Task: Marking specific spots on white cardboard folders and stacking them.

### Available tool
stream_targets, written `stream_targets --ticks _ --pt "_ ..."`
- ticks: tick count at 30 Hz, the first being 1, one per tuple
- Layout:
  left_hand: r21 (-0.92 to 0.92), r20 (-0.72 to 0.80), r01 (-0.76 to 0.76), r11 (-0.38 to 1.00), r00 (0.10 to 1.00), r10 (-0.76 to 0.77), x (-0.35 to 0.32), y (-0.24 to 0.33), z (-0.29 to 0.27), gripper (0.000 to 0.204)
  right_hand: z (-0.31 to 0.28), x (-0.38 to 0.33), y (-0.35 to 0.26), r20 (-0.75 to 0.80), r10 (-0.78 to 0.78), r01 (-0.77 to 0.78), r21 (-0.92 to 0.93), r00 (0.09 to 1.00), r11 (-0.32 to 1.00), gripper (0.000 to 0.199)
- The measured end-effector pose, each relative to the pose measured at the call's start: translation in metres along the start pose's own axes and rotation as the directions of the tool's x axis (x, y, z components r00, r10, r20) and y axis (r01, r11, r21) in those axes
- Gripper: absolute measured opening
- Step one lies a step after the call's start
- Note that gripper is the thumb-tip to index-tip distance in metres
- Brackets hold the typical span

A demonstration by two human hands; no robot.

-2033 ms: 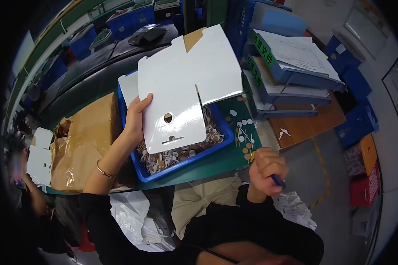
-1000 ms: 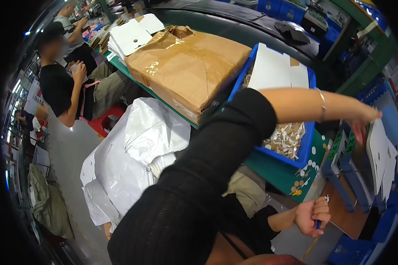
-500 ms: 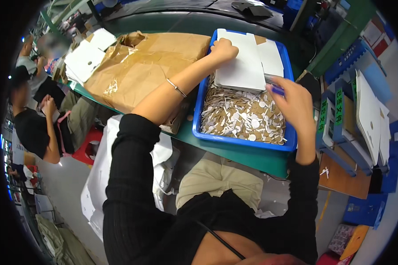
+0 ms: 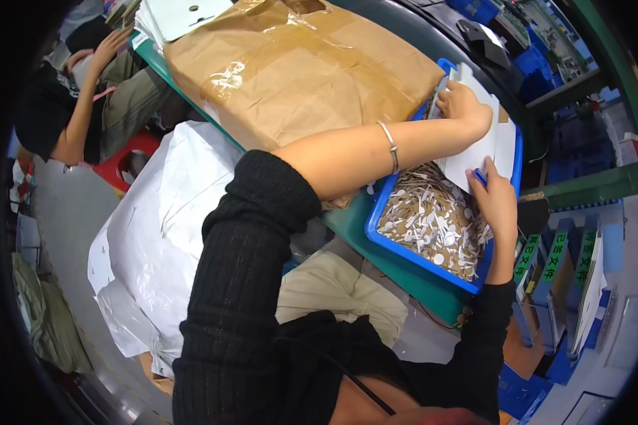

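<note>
A stack of white cards (image 4: 466, 159) lies over the blue tray (image 4: 420, 256). My left hand (image 4: 468, 112) is closed on the stack's left edge toward its far end, with the fingertips partly hidden. At the near right corner of the stack, my right hand (image 4: 497, 202) holds a small blue-handled tool (image 4: 480, 177); its working end is hard to make out. Beneath the cards, the tray is filled with white and brown paper scraps (image 4: 425, 223), some round, some thin. A second white card pile (image 4: 505, 145) rests to the right of the first.
A big brown-paper parcel (image 4: 298, 71) with tape sits left of the tray on the green table. White sheets (image 4: 174, 18) stand beyond it. File holders (image 4: 556, 283) are at the right. A white plastic bag (image 4: 156, 205) lies lower left, near a seated person (image 4: 67, 117).
My view has turned, so the tray and parcel appear farther right. My right hand has come in against the near part of the card stack. The left hand keeps its grip at the left edge.
</note>
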State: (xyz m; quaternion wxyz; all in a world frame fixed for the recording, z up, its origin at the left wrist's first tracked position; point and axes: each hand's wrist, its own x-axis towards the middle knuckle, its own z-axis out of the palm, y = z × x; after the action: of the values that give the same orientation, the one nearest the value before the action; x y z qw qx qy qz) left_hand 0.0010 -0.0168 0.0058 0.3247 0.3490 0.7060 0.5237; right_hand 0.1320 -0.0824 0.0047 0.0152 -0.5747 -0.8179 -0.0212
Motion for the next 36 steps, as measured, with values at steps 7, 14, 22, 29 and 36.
stream_targets --ticks 7,14,22,29,36 --pt "-0.267 0.265 0.038 0.963 0.964 0.035 0.004 -0.002 -0.006 0.042 0.002 -0.008 0.009 -0.063 0.069 -0.061 0.113 0.996 0.992 0.05" --pt "-0.333 0.171 -0.371 0.867 0.881 0.442 -0.016 -0.021 0.002 0.037 -0.024 -0.028 0.02 -0.139 0.276 -0.254 0.162 0.951 0.954 0.058" --pt "-0.413 0.063 -0.825 0.387 0.398 0.915 -0.093 -0.031 -0.071 0.044 -0.047 -0.075 0.09 -0.216 0.497 -0.071 0.865 0.841 0.496 0.052" --pt "-0.063 0.135 -0.824 0.563 0.552 0.823 -0.151 -0.088 -0.072 0.037 -0.001 -0.115 0.104 -0.094 0.323 -0.05 0.91 0.942 0.411 0.044" --pt "-0.117 0.198 -0.698 0.707 0.681 0.705 -0.154 -0.073 -0.077 0.027 0.003 -0.11 0.097 -0.328 0.315 0.155 0.87 0.89 0.467 0.045"
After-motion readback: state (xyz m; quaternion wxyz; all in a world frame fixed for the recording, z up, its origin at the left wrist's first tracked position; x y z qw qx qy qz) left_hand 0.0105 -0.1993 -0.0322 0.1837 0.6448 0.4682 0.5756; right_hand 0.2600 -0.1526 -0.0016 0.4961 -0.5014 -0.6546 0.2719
